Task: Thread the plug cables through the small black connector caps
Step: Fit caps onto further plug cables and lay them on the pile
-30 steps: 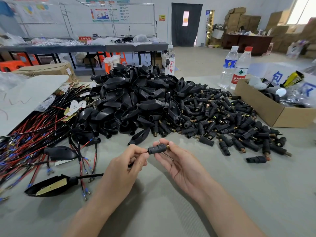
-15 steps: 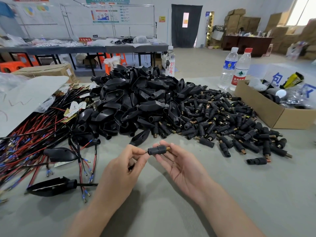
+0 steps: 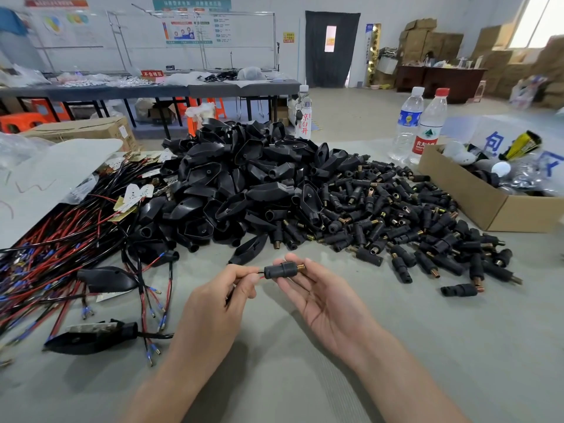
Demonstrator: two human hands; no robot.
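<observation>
Right hand [image 3: 323, 303] grips the cap [image 3: 282, 270] in its fingertips; left hand [image 3: 219, 306] pinches the wires [image 3: 260, 273] at its mouth. Pushed crooked, they could buckle or miss the hole.

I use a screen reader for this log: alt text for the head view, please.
The right hand holds a small black ribbed connector cap with a brass tip; the left hand pinches thin red and black wires at its other end, over a grey table.
</observation>
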